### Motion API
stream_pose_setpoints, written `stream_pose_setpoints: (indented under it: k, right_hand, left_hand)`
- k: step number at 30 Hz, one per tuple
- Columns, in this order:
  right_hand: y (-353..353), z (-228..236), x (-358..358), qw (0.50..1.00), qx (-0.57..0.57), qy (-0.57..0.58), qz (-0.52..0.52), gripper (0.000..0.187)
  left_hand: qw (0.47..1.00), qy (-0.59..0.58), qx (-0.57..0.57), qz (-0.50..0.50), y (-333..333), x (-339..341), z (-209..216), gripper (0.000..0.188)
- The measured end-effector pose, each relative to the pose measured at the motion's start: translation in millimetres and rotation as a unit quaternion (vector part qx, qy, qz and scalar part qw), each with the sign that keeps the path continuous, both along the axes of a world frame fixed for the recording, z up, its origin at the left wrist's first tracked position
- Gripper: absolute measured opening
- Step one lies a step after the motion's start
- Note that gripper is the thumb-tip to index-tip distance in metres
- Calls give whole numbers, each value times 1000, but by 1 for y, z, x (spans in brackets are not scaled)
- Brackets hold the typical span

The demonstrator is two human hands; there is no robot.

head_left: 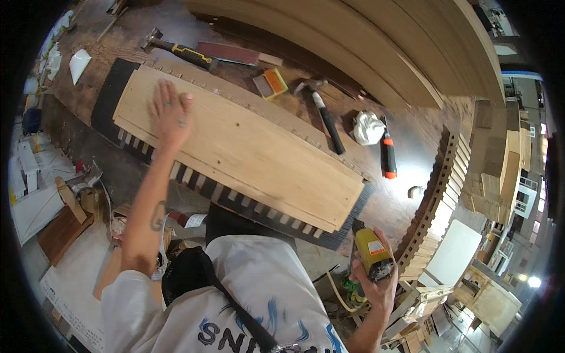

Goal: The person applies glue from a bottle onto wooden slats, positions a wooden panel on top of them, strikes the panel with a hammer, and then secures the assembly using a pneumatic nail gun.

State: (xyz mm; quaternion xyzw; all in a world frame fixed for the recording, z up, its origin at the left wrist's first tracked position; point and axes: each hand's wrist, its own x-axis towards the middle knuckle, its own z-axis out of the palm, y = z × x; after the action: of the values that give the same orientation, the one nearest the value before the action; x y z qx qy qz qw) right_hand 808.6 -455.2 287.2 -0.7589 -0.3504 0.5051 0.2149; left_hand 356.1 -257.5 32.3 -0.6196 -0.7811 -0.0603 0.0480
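Note:
My left hand (172, 117) lies flat, fingers extended, on a pale wooden panel (247, 141) near its left end. Black ribbed matting (109, 97) sticks out from under the panel at both ends, and a row of short wooden pegs or slats (232, 197) shows along its near edge. At the panel's near right corner, my right hand (379, 289) is wrapped round a yellow-green boxy handheld tool (371, 244) with a black end. Its exact kind I cannot make out. The tool is close to the matting; I cannot tell whether it touches.
On the brown worktable lie a hammer (182, 53), another hammer (322, 115), a yellow-and-orange box (271, 83), a crumpled white bag (369, 128) and a black-and-orange handled tool (388, 154). Large wooden panels (353, 41) stand behind. A notched wooden strip (438, 206) runs along the right.

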Motion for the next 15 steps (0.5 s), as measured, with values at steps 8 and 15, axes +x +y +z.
stream_pose_setpoints:
  k: [8,15]
  right_hand:
    - [-90,29,100,978,-42,-178,99,68]
    - [-72,-2,144,971,-10,-34,238,71]
  left_hand:
    - [981,-164,-19,-97,-139,248,34,81]
    - [939,-325,60,-94,-283,343,22,97]
